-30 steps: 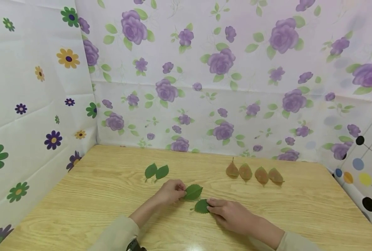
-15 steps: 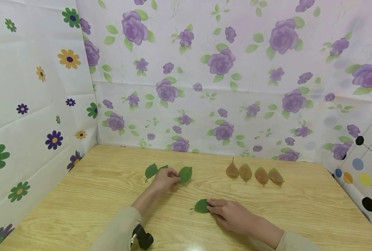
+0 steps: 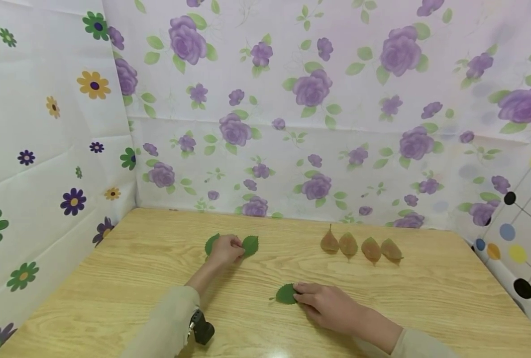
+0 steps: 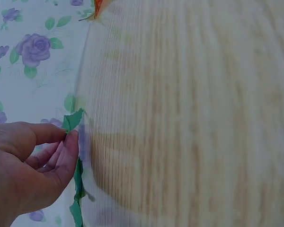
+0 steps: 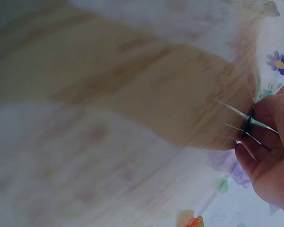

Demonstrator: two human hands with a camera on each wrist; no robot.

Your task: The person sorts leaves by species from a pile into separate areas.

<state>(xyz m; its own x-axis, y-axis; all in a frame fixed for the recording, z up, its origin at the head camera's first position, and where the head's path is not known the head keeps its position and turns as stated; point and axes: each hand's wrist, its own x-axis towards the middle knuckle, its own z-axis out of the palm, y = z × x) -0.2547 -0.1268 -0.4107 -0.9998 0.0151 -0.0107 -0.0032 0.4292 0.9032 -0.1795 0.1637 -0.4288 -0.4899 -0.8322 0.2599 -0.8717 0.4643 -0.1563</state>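
My left hand (image 3: 226,250) is at the back left of the wooden table, its thumb and index finger pinching a serrated green leaf (image 3: 250,245) by its lower end. Just left of it lies another green leaf (image 3: 211,243), partly covered by the hand. In the left wrist view the pinched leaf (image 4: 72,120) stands up from the fingertips, and leaves (image 4: 77,182) lie below. Front and centre, my right hand (image 3: 330,306) holds the right end of a green leaf (image 3: 285,294) with its fingertips, the stem pointing left. The right wrist view shows this leaf (image 5: 248,122) edge-on at the fingers.
Several reddish-brown leaves (image 3: 348,244) stand in a row at the back right of the table (image 3: 158,308). Flowered cloth (image 3: 265,99) rises behind the table, with more patterned cloth at both sides. A small black device (image 3: 201,328) sits at the left wrist.
My left hand has carried its leaf from the centre back and leftward to the pair of green leaves, now hiding one of them. My right hand and its leaf have stayed put.
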